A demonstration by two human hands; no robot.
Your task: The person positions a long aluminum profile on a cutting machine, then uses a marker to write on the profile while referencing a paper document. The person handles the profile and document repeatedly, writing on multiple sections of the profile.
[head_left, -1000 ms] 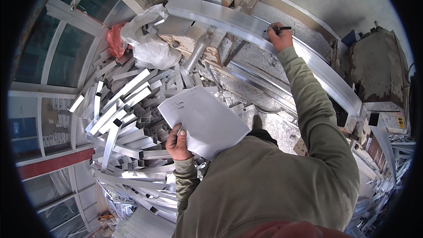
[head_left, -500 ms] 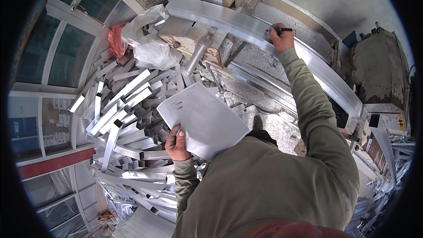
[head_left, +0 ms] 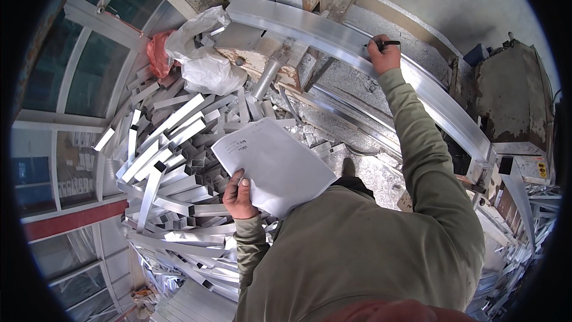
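The person's right hand [head_left: 385, 56] is over a long, straight-sided silver aluminium profile [head_left: 454, 109], which runs from the upper middle of the view down toward the right and looks bowed through the fisheye lens. Its fingers are drawn together around a slim black pen [head_left: 391, 43], held nearly level, one end sticking out to the right of the hand and the other pointing left above the profile's face. Whether the tip touches the metal cannot be told.

The left hand [head_left: 240, 195] holds a white rectangular paper sheet [head_left: 280, 170] by its lower left edge, thumb on top and the other fingers mostly hidden beneath. The sheet lies tilted in front of the body, with a few lines of dark handwriting near its upper left corner.

Below and to the left of the sheet spreads a large, jumbled heap of cut silver square metal tubes [head_left: 173, 188]. A crumpled whitish plastic bag [head_left: 211, 71] rests at the heap's upper edge, just beside a red plastic bag [head_left: 159, 53]. A short grey metal cylinder [head_left: 267, 80] slants down from beneath the profile. At the right stands a grey, boxy machine housing [head_left: 512, 89] with peeling paint, near the profile's far end.
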